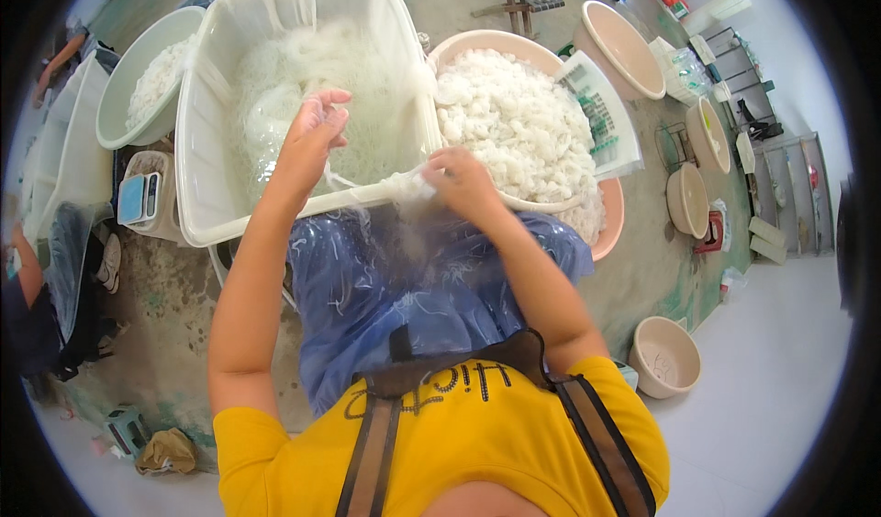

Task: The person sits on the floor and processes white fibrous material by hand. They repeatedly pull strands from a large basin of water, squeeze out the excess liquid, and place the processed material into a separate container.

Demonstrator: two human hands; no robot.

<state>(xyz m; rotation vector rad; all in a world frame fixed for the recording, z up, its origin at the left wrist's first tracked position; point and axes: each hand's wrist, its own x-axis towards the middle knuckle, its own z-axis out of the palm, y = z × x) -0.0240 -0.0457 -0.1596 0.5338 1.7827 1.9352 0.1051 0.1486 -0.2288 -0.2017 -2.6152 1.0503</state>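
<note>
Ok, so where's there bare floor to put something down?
One patch of floor lies between the lower peach basin and the tan tub at lower right. Another lies below the scale, left of the left forearm. It's crowded by the right hand, where the white tub meets the heaped basin.

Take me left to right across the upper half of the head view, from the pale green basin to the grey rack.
Pale green basin → large white tub → pink basin heaped with white material → second pink basin → small beige basin → grey rack.
</note>
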